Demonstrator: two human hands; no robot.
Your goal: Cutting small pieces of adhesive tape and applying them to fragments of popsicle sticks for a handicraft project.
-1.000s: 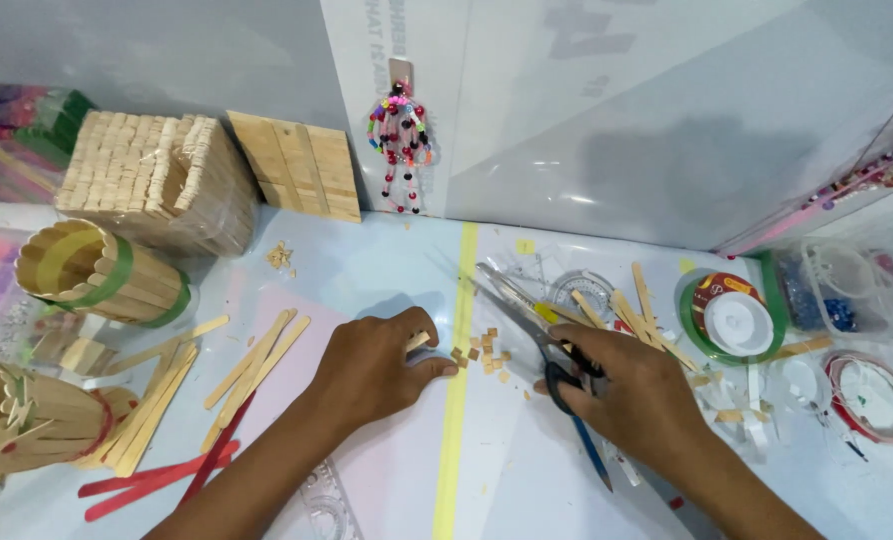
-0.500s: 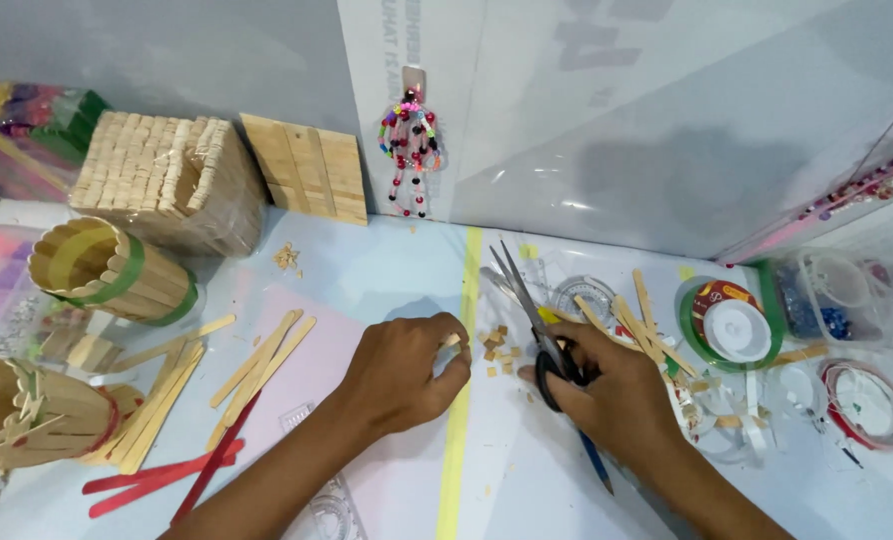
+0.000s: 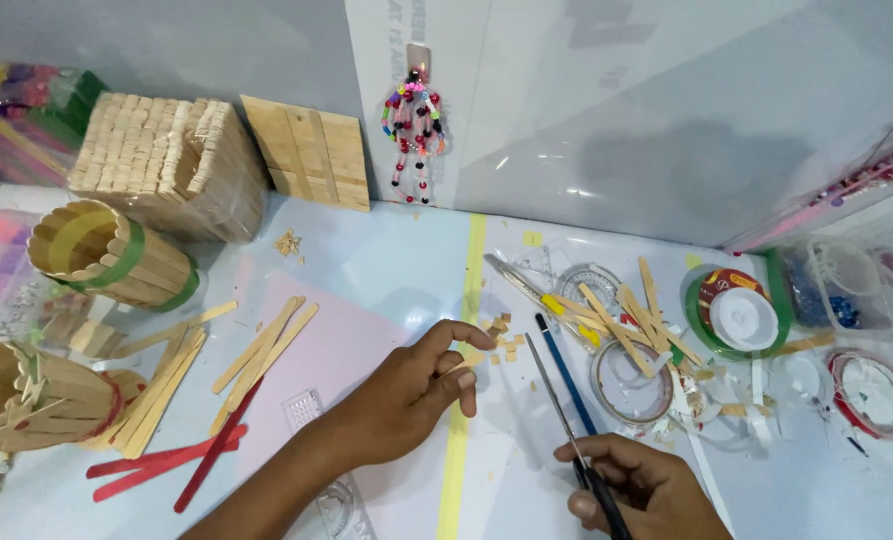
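My right hand grips the black handles of a pair of scissors at the bottom edge, blades closed and pointing up the table. My left hand rests on the table over a yellow tape line, and its thumb and fingers pinch a small piece of wooden stick. Small cut wooden bits lie just right of the fingertips. A blue pencil lies beside the scissor blades.
Loose craft sticks and red sticks lie on a pink sheet at the left. Stick-built cups and a stick house stand further left. Tape rolls, sticks and scraps crowd the right. A bead ornament hangs on the wall.
My right hand with the scissors has pulled back toward me to the bottom edge. My left hand has stayed near the yellow line, its fingers now spread more.
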